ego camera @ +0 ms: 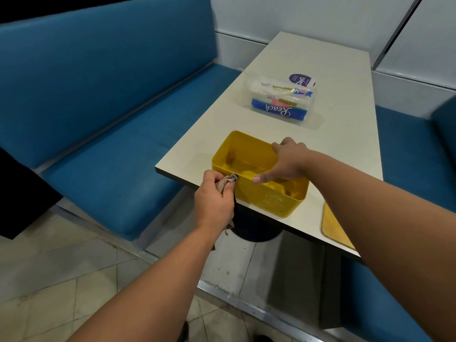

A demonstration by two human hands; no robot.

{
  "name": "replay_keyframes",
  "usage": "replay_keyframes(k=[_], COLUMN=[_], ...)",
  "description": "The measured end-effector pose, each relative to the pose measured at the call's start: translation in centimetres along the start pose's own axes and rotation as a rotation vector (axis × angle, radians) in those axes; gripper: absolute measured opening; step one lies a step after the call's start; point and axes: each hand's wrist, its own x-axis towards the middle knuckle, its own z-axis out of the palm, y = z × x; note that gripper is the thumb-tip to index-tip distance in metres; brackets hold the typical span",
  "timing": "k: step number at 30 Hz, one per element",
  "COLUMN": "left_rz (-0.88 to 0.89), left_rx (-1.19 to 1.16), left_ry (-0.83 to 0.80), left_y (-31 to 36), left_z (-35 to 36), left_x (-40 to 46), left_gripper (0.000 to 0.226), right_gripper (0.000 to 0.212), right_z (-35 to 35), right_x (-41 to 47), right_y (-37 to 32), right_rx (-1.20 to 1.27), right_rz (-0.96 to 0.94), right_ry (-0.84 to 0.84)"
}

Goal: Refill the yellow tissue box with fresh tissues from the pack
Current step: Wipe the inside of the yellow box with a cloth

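The yellow tissue box (269,198) stands open-topped at the near edge of the cream table (340,114), with no tissues inside. My right hand (287,159) grips its far right rim, thumb stretched across the opening. My left hand (214,201) holds a crumpled beige cloth (228,181) against the box's near left corner. The pack of tissues (280,101), clear plastic with a blue band, lies further back on the table, apart from both hands.
A wooden lid or board (333,225) lies at the table's near right edge. A round purple sticker (301,79) sits behind the pack. Blue padded benches (103,134) flank the table on both sides. Tiled floor lies below.
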Motion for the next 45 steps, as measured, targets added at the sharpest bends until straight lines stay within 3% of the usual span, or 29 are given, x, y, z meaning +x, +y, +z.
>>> replay_keyframes(k=[8,14,19,22,28,33,37,45], left_rz=[0.214,0.131,0.181,0.119,-0.164,-0.134,-0.263,-0.285], left_rx=[0.052,0.050,0.093,0.039,-0.180,-0.264,-0.234,-0.250], left_ry=[-0.232,-0.084,-0.195,-0.076,0.067,-0.021,0.024,0.022], left_y=[1.7,0.6,1.4,0.8,-1.9,-0.3,-1.2,-1.1], left_z=[3.2,1.9,2.4,1.1,0.1,1.9,2.4,2.7], left_x=[-2.4,-1.1,-1.5,-0.3,-0.7,-1.5,-0.9,-1.0], left_gripper=[0.014,0.014,0.014,0.013,0.011,0.008,0.010,0.015], right_gripper=[0.115,0.114,0.114,0.115,0.117,0.118,0.118,0.119], right_z=[-0.1,-0.1,-0.1,-0.1,0.0,0.0,0.1,0.1], right_x=[0.1,0.0,0.0,-0.1,0.0,0.1,0.1,0.1], right_y=[0.0,0.0,-0.1,0.0,0.2,0.1,0.2,0.2], right_rx=[-0.013,-0.006,-0.004,0.005,0.024,0.008,0.005,0.011], right_rz=[-0.005,-0.005,-0.008,-0.006,-0.013,-0.004,-0.008,-0.003], right_ry=[0.006,0.005,0.003,0.004,0.004,0.007,0.009,0.009])
